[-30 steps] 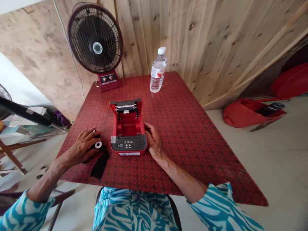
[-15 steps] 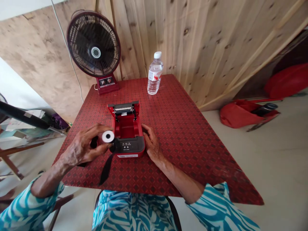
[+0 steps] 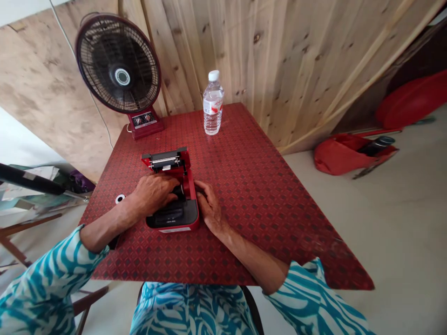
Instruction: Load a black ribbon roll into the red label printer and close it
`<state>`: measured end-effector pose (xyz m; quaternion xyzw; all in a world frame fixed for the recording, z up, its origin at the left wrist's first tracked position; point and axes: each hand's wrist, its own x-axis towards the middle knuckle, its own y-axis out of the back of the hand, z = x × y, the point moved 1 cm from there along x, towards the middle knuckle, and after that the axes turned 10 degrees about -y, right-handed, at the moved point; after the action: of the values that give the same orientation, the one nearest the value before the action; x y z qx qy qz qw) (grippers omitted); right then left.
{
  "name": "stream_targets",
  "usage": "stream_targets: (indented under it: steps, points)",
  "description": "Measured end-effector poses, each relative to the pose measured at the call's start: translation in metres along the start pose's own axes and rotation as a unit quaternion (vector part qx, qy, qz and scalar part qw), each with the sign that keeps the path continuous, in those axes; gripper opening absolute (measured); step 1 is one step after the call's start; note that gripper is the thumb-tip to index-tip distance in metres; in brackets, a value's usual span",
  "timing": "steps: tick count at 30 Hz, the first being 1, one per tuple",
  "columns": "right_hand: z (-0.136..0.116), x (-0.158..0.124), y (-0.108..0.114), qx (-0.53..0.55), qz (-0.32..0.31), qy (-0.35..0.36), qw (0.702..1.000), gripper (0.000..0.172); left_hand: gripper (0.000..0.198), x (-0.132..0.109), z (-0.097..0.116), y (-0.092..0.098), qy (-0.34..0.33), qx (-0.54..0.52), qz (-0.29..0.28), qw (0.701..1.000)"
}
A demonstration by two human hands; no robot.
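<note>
A small red and black label printer sits on the table with its lid raised. My left hand reaches into its open compartment, fingers closed on a black roll that they partly hide. A loose black strip from the roll lies across the front panel. My right hand grips the printer's right side with bent fingers. Beside my left forearm, a small white ring-shaped roll end shows on the table; my arm may cover the rest of it.
A dark red fan stands at the table's back left. Right of it is a clear water bottle with a white cap. The patterned red table meets a wooden wall behind. A red bag lies on the floor at right.
My left hand has moved right, carrying the black roll from beside the printer into its compartment. The strip that hung off the front left now lies over the panel. My right hand stays at the printer's side.
</note>
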<state>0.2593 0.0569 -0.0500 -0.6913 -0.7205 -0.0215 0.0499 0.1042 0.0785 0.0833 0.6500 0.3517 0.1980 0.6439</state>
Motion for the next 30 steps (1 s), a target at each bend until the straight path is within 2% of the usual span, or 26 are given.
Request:
stream_targets:
  steps: [4, 6, 8, 10, 13, 15, 18, 20, 24, 30]
  points:
    - [-0.002, 0.000, 0.000, 0.005, -0.003, -0.005, 1.000, 0.033, 0.016, 0.017, 0.004, -0.002, 0.032, -0.007, -0.086, 0.996]
    - [-0.002, 0.000, 0.000, 0.007, -0.004, -0.006, 1.000, 0.033, 0.016, 0.022, 0.001, -0.006, 0.033, -0.023, -0.093, 0.995]
    - [0.000, 0.000, 0.000, 0.004, -0.003, -0.006, 1.000, 0.033, 0.017, 0.020, -0.004, -0.009, 0.014, -0.056, -0.063, 0.996]
    - [0.001, 0.000, 0.000, -0.001, 0.000, -0.006, 1.000, 0.032, 0.021, 0.012, -0.010, -0.010, -0.021, -0.110, -0.002, 0.994]
    - [0.003, 0.000, 0.000, -0.004, 0.003, -0.005, 1.000, 0.032, 0.029, -0.011, -0.012, -0.004, -0.050, -0.198, 0.078, 0.976]
    - [0.004, 0.000, 0.000, -0.003, 0.001, -0.007, 1.000, 0.032, 0.034, -0.030, -0.009, -0.001, -0.054, -0.228, 0.088, 0.968]
    - [0.003, -0.001, 0.001, -0.001, 0.002, -0.006, 1.000, 0.032, 0.039, -0.051, -0.001, -0.006, -0.076, -0.222, 0.100, 0.967]
    - [0.002, -0.001, 0.001, -0.003, 0.002, -0.007, 1.000, 0.032, 0.035, -0.057, 0.002, -0.012, -0.074, -0.217, 0.131, 0.965]
    - [0.000, -0.002, 0.001, -0.015, -0.001, -0.013, 1.000, 0.032, 0.024, -0.057, 0.004, -0.023, -0.040, -0.210, 0.188, 0.959]
    - [0.002, -0.002, 0.002, -0.025, 0.007, -0.006, 1.000, 0.034, 0.019, -0.062, 0.026, -0.021, -0.096, -0.118, 0.281, 0.947]
